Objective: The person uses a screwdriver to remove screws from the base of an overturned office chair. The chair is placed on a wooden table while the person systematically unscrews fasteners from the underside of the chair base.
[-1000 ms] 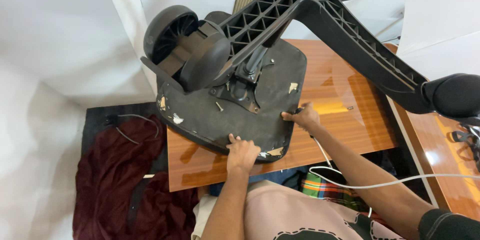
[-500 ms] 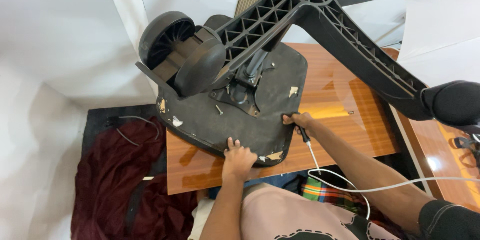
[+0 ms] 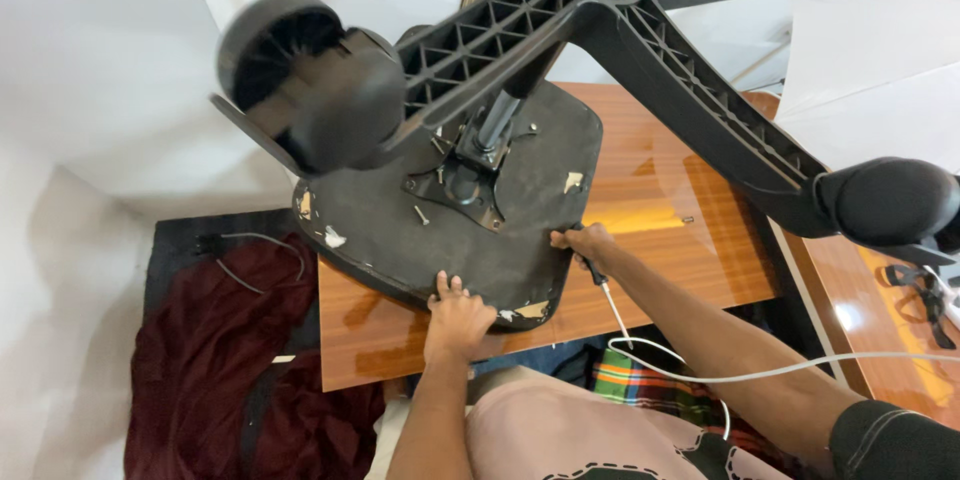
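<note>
An upturned office chair lies with its black seat underside on a glossy wooden table. Its black star base and caster wheels rise toward the camera. My left hand grips the near edge of the seat. My right hand rests at the seat's right edge, closed on a black-handled tool with a white cord trailing from it. A loose screw lies on the seat near the metal mounting plate.
Another caster hangs at the right. A dark red cloth lies on the floor at left with a thin cable on it. White walls stand behind. A small screw sits on the table. A black strap lies far right.
The chair base and left caster have swung left and closer to the camera. Both hands keep their hold on the seat's edge and have shifted slightly left with the view.
</note>
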